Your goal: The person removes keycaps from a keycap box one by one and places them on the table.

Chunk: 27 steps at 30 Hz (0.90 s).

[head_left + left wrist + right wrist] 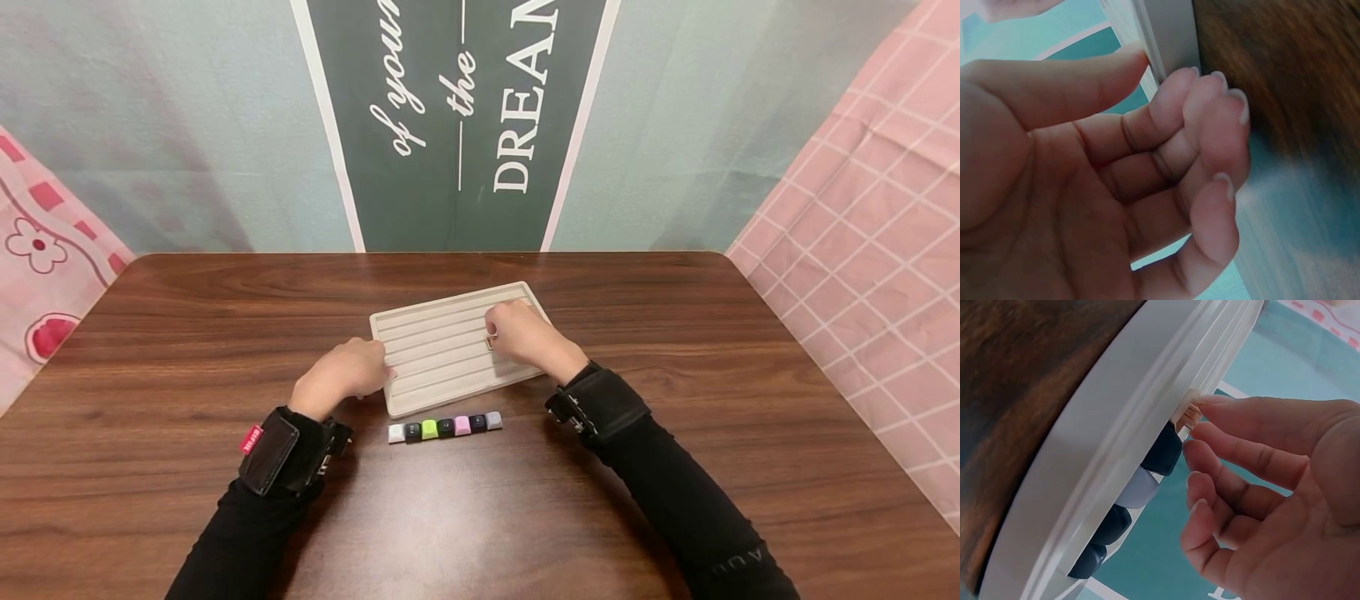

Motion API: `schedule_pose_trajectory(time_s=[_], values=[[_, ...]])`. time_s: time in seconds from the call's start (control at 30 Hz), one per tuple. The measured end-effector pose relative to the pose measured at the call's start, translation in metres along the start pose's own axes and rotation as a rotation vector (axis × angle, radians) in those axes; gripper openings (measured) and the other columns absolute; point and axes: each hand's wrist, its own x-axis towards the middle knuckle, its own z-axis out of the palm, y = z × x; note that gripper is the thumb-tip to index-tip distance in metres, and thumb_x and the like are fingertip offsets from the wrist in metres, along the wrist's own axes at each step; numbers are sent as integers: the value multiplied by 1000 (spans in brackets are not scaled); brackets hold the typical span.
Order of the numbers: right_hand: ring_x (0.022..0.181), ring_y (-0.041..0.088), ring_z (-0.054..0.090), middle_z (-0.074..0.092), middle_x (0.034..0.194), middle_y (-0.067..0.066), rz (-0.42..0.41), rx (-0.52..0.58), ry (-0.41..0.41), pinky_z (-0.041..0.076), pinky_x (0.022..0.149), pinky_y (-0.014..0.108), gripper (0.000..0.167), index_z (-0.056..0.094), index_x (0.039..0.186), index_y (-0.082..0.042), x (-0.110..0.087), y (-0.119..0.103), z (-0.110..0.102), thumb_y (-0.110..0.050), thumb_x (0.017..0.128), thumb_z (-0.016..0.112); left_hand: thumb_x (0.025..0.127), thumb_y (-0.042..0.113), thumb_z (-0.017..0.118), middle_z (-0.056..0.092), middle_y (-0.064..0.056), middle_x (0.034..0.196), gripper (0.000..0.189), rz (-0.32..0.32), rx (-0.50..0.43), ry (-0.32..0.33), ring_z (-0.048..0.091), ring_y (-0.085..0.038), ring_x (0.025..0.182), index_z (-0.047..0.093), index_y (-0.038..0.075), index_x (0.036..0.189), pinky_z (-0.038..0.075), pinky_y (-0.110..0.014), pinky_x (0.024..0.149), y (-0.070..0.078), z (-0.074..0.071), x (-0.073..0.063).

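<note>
A cream ridged tray point(431, 340) lies slightly turned on the table. My left hand point(343, 375) holds its left edge, the thumb on the rim and the fingertips curled against the side wall in the left wrist view. Over the tray's right part, my right hand point(525, 335) pinches a small tan keycap point(1189, 417) between thumb and index finger, right at a groove. Beside that keycap, several dark and grey keycaps point(1165, 451) sit in a line along the groove; in the head view the right hand hides them.
In front of the tray stands a short row of keycaps point(446, 427) in white, black, green, pink and grey. The brown wooden table point(187, 333) reaches back to a printed curtain point(457, 125). Pink cloth point(885, 167) hangs at the right side.
</note>
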Motion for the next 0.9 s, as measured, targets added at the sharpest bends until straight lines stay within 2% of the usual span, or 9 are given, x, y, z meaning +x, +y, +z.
schedule_pose_trajectory(time_s=[0.1, 0.17, 0.4, 0.67, 0.9], values=[[59, 16, 37, 40, 63, 1, 13, 2, -26, 28, 51, 25, 23, 46, 60, -10, 1, -1, 0, 1, 76, 59, 94, 19, 48, 50, -4, 54, 24, -7, -5, -4, 46, -16, 49, 56, 4, 77, 36, -28, 57, 0, 0, 1], [58, 15, 35, 38, 63, 1, 20, 7, -45, 27, 51, 25, 23, 46, 59, -10, 2, -1, -1, 2, 75, 57, 94, 19, 48, 50, -4, 54, 24, -11, -8, -6, 46, -16, 48, 56, 4, 77, 36, -28, 56, -1, 0, 1], [58, 16, 38, 44, 64, 2, 21, 19, -81, 30, 51, 25, 20, 51, 62, -8, 3, -2, -1, 4, 77, 55, 94, 19, 49, 49, -5, 55, 23, -27, -28, -16, 46, -16, 48, 57, 3, 80, 36, -28, 55, -1, 0, 2], [63, 17, 47, 52, 68, 3, 15, 3, -80, 36, 53, 25, 16, 54, 66, -7, 4, -3, -1, 4, 77, 54, 94, 18, 48, 49, -5, 55, 23, -17, -25, -9, 45, -16, 48, 57, 4, 78, 36, -28, 55, -2, 1, 2], [64, 19, 48, 54, 68, 4, -15, -1, -57, 38, 56, 27, 16, 56, 67, -7, 5, -2, -1, 5, 77, 52, 94, 18, 48, 49, -5, 55, 23, -16, -21, -9, 45, -16, 49, 58, 2, 81, 36, -28, 55, -1, 0, 2]])
